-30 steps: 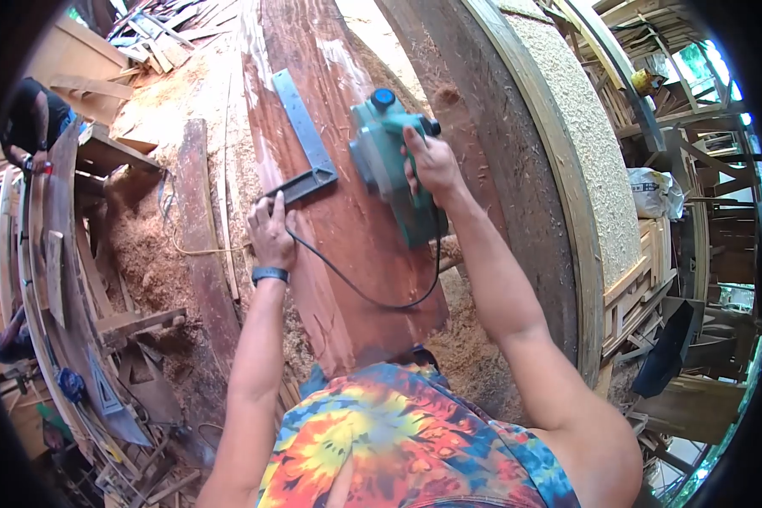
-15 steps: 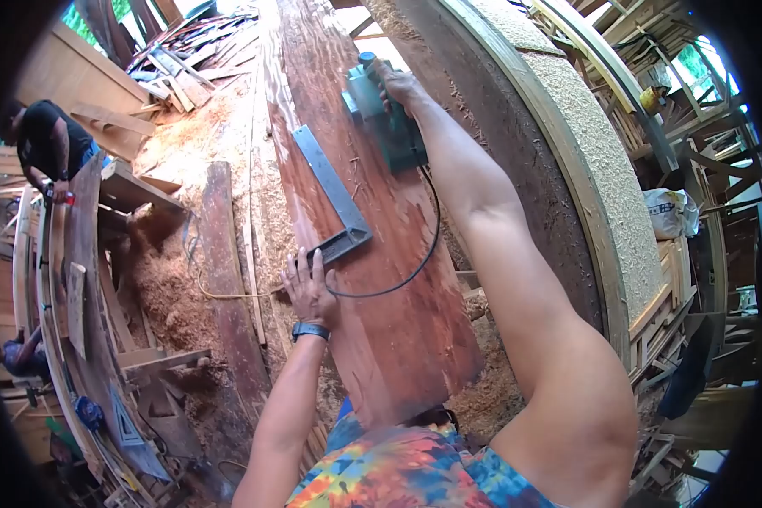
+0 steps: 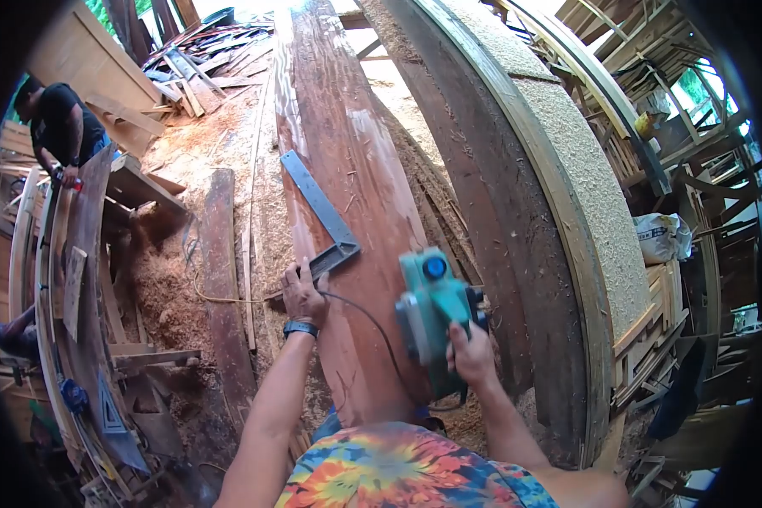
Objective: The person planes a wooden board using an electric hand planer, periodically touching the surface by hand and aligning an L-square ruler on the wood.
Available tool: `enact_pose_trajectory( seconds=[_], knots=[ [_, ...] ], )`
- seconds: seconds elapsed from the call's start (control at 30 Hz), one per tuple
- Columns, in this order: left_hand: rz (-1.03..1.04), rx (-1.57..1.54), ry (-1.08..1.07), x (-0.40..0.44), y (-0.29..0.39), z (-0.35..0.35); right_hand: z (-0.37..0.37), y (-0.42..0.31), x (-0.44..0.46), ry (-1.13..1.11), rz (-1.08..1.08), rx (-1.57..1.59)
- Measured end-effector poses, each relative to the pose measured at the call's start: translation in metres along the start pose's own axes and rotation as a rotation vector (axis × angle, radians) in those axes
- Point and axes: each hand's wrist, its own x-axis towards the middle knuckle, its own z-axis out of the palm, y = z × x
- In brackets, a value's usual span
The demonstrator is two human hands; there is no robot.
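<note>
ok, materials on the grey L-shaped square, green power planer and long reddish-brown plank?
Grey L-shaped square: probably metal, dull; faint sheen, crisp edges.
Green power planer: likely moulded plastic, semi-gloss; rounded contours.
Long reddish-brown plank: wood, seemingly bare; grain streaks show.

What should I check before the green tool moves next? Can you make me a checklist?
1. Right hand gripping the green planer: ok, around its handle.
2. Left hand apart from the planer: ok, it's by the metal square.
3. Square off the plank: not ok, lying on it.
4. Cord off the plank: not ok, running across it.
5. Planer switched off: cannot tell.
</note>
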Motion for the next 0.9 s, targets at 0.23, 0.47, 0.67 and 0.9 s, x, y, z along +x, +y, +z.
enact_pose_trajectory(
  seconds=[0.23, 0.47, 0.67, 0.9],
  knots=[
    [-0.029, 0.009, -0.018, 0.002, 0.008, -0.005, -0.002, 0.009, -0.010, 0.029, -0.032, -0.050],
    [0.008, -0.004, 0.003, 0.002, 0.010, -0.008, 0.038, -0.072, 0.178, 0.017, -0.178, -0.117],
    [0.031, -0.012, -0.006, 0.006, 0.011, -0.014, 0.100, -0.180, 0.396, 0.009, -0.219, 0.066],
    [0.075, -0.066, 0.013, 0.007, 0.004, -0.008, 0.133, -0.247, 0.538, 0.002, -0.252, -0.022]
  ],
)
